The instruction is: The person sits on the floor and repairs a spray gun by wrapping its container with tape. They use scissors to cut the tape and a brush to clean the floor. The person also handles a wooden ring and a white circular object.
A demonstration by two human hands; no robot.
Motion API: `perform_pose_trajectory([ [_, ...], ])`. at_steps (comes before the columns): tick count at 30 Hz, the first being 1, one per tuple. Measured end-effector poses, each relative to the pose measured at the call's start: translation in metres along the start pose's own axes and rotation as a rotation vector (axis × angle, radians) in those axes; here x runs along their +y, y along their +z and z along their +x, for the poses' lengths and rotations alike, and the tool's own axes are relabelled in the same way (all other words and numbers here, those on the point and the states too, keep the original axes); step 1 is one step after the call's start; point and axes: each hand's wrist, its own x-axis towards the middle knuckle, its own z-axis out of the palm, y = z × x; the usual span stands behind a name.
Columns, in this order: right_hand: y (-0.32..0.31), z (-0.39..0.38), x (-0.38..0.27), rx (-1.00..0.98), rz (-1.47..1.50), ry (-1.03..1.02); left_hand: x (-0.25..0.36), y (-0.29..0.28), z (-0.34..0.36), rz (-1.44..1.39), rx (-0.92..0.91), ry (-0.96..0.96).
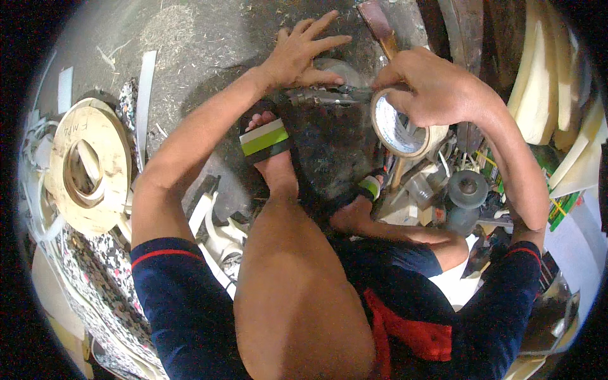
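Tape roll (387,123): in the right hand (437,85), fingers curled round the rim into the core. Left hand (297,54): spread wide, nothing visibly held. Risk: a slack grip could drop it into the clutter (423,185). Floor (234,28): grey, strewn with shavings (168,28). Flanks: pale ring (116,158) left, pale strips (531,76) right.

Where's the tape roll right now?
In the head view, the tape roll is right of centre, gripped at its top edge by the right hand, above the right foot in the picture.

Pale ring (115,164) — speckled sheeting (95,278)
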Motion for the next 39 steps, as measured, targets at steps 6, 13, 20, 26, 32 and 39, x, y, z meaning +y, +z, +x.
perform_pose_trajectory([
  [6,-0.003,-0.003,0.017,-0.003,0.103,0.026,-0.002,-0.007,0.015,0.136,-0.078,0.421],
  [13,0.000,-0.011,0.066,-0.083,0.361,0.018,0.003,-0.012,0.024,0.168,-0.305,0.507],
  [20,0.053,-0.027,0.125,0.133,0.708,0.012,0.000,-0.008,0.015,0.146,-0.297,0.387],
  [26,0.120,-0.038,0.112,0.353,0.664,0.068,0.000,-0.005,-0.001,0.070,-0.457,0.136],
  [32,0.183,-0.036,0.080,0.631,0.265,-0.090,0.007,-0.022,0.000,-0.035,-0.557,0.069],
  [39,0.190,-0.038,0.058,0.783,0.064,-0.082,0.019,-0.050,0.033,-0.015,-0.664,0.053],
])
